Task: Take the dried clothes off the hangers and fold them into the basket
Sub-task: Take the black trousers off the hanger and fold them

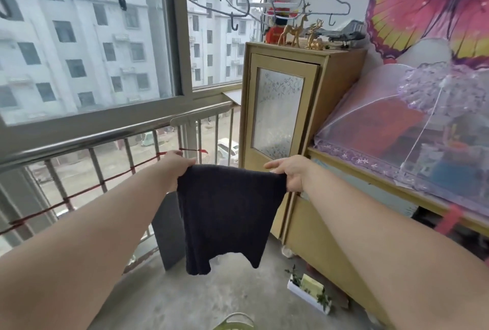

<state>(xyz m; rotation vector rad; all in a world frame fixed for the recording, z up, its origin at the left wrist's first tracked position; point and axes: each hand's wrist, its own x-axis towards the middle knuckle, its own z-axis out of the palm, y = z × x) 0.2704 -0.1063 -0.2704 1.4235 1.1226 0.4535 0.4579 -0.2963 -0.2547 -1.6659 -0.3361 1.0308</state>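
Concrete floor (211, 298), grey, rough & mottled, runs from the view's bottom edge up to the cabinet (312, 96) foot. A pale-green curved rim (238, 320) lies low-left of the cabinet, too cropped to ID. A white rect. planter tray (304, 295) with small leafy plants lies on the floor just in front of the cabinet base.

Dark garment (227, 213): navy/black, soft fuzzy knit, hangs flat in the air in front-left of the cabinet, top edge stretched level, bottom hem uneven with 2 lobes. Left hand (177, 168) has fingers curled tight over its top-left corner; right hand (291, 173) pinches the top-right corner.

Behind it a grey flat board (169, 231) leans at the cabinet's left. Steel railing (79, 141), shiny round bars laced with red cord (79, 192), runs left from the cabinet. Cabinet is tan wood w/ a frosted floral glass door panel (277, 115); gold deer figurines (293, 30) stand on top. Right of it, a purple mesh cover (410, 128). Wire hangers (328, 1) above it; window (92, 38) to its left.
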